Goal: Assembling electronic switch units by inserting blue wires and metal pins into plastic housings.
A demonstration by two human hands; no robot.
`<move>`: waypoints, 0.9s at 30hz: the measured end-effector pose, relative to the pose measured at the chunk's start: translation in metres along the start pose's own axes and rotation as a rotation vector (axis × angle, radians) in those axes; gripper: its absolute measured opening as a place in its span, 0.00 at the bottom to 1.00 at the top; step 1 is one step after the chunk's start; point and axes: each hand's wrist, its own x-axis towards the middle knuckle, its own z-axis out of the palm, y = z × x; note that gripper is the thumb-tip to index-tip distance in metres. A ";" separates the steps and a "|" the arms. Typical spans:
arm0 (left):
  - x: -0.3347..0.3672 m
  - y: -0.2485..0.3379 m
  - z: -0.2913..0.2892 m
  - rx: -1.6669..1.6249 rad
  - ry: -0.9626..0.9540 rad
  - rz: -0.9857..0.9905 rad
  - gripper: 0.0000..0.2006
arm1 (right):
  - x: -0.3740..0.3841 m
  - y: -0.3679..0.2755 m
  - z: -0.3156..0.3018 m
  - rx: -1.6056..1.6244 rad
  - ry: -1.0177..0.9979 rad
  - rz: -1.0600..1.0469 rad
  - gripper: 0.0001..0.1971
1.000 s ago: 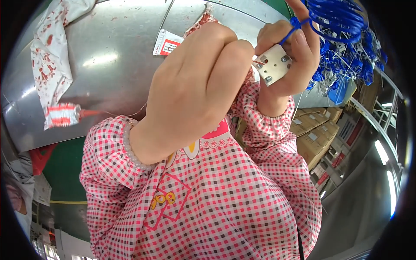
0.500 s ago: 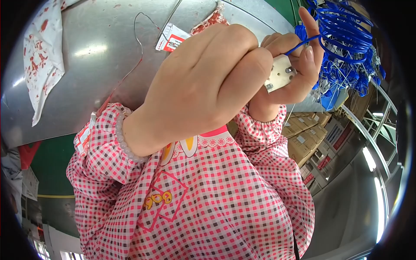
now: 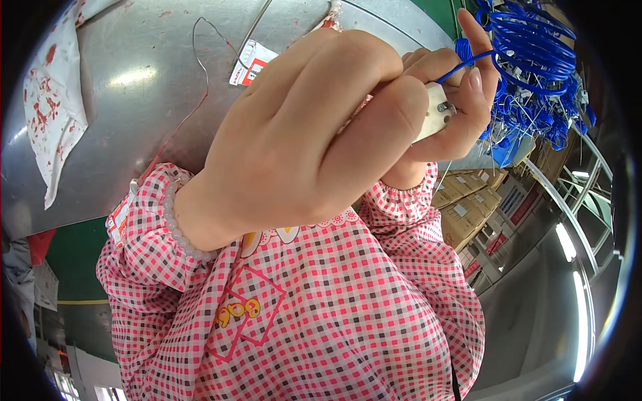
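My left hand (image 3: 301, 134) is closed in a pinch in the middle of the view, its back toward me, covering whatever its fingertips hold. Just beyond it, my right hand (image 3: 468, 103) grips a small cream terminal block (image 3: 436, 115) with metal screws between thumb and fingers, its index finger sticking up. One end of a blue cable (image 3: 461, 67) runs to the block past the right fingers. The left fingers overlap the block's near side, so I cannot see whether they touch it.
A metal table (image 3: 147, 47) lies beyond my hands, with a red-stained white cloth (image 3: 55, 110) and a red-and-white packet (image 3: 253, 61). A thin wire (image 3: 206, 80) curves toward my left sleeve. Coiled blue cables (image 3: 535, 50) hang at right; cardboard boxes (image 3: 468, 207) stand below them.
My left hand has shifted slightly left and turned, covering more of the terminal block. The right hand keeps its hold almost unmoved. The table and cloth sit slightly farther left in view.
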 end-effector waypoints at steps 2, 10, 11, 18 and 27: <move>0.000 -0.001 0.001 -0.018 0.016 0.023 0.12 | 0.001 -0.001 -0.003 -0.006 -0.028 -0.015 0.26; 0.000 -0.001 -0.001 0.111 -0.005 0.054 0.13 | -0.004 -0.008 0.034 -1.317 0.312 -0.019 0.21; 0.000 -0.002 0.000 0.113 -0.005 0.053 0.13 | -0.003 -0.013 0.032 -1.315 0.312 -0.017 0.21; -0.002 -0.002 0.006 0.136 0.028 0.091 0.13 | -0.004 -0.021 0.025 -1.542 0.121 0.006 0.24; -0.003 -0.002 0.006 0.135 0.020 0.086 0.14 | -0.004 -0.023 0.022 -1.560 0.101 -0.043 0.23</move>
